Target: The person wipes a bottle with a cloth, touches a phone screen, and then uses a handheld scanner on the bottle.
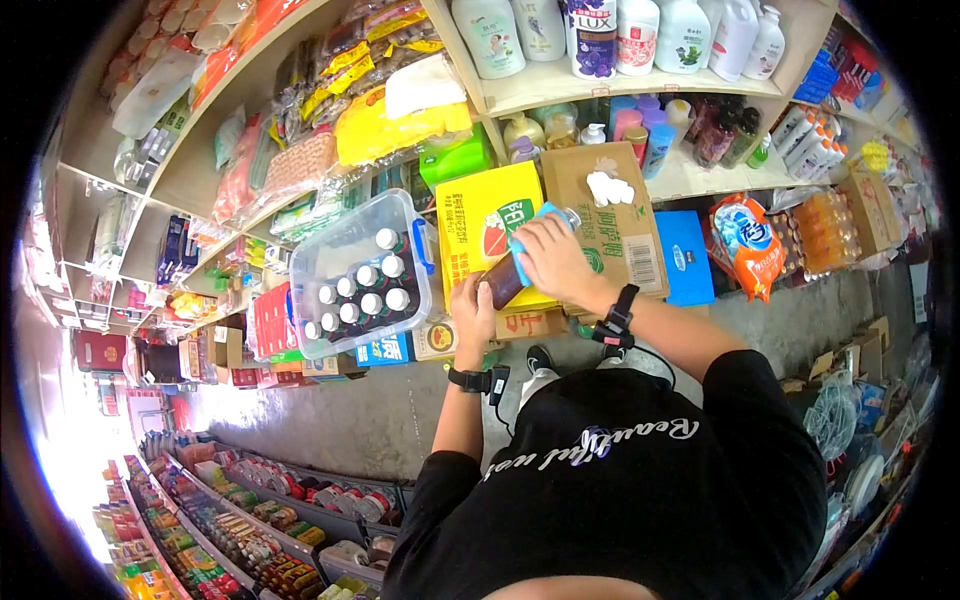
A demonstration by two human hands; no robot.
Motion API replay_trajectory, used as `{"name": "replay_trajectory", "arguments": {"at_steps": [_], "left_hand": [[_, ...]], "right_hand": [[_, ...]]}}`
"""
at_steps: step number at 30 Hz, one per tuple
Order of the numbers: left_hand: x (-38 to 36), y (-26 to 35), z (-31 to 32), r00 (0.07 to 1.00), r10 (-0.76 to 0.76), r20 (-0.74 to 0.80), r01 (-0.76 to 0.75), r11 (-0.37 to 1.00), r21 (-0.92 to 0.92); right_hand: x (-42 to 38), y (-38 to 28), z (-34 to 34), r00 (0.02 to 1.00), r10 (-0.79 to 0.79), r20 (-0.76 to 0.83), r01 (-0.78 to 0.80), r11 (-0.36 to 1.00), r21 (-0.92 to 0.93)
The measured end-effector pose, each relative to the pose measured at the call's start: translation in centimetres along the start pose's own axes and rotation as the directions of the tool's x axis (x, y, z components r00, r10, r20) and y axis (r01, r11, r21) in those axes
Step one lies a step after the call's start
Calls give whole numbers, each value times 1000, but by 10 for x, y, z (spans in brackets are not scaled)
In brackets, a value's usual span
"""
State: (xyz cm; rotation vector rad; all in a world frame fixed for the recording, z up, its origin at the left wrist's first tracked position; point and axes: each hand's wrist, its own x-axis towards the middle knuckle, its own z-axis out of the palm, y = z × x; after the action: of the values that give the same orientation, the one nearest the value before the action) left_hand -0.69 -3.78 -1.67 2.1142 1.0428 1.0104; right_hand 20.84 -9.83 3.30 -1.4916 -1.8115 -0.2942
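A dark-brown bottle (pixel 505 281) lies tilted between my hands, above the yellow carton (pixel 462 222). My left hand (pixel 473 312) is closed round its lower end. My right hand (pixel 556 262) presses a light-blue cloth (pixel 520 243) around the upper part of the bottle, and a clear end (pixel 572 217) sticks out past the fingers. To the left stands a clear plastic bin (pixel 312 245) with a blue latch; several dark bottles (pixel 370 301) with white caps stand in it. A crumpled white tissue (pixel 610 188) rests on the brown cardboard box (pixel 632 232) to the right.
Shelves with pump bottles (pixel 683 38) and packaged goods rise behind the boxes. A blue box (pixel 684 258) and an orange detergent bag (pixel 745 243) sit to the right. Below is a grey concrete floor (pixel 400 415), with racks of drinks (pixel 290 470) at lower left.
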Motion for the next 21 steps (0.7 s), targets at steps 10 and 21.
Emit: {"name": "replay_trajectory", "arguments": {"at_steps": [10, 21], "left_hand": [[2, 1, -2, 999, -14, 35, 14, 1000, 7], [2, 0, -2, 1000, -14, 22, 14, 1000, -7]], "right_hand": [[2, -6, -2, 988, -110, 113, 114, 993, -36], [-1, -40, 22, 990, -109, 92, 110, 994, -8]]}}
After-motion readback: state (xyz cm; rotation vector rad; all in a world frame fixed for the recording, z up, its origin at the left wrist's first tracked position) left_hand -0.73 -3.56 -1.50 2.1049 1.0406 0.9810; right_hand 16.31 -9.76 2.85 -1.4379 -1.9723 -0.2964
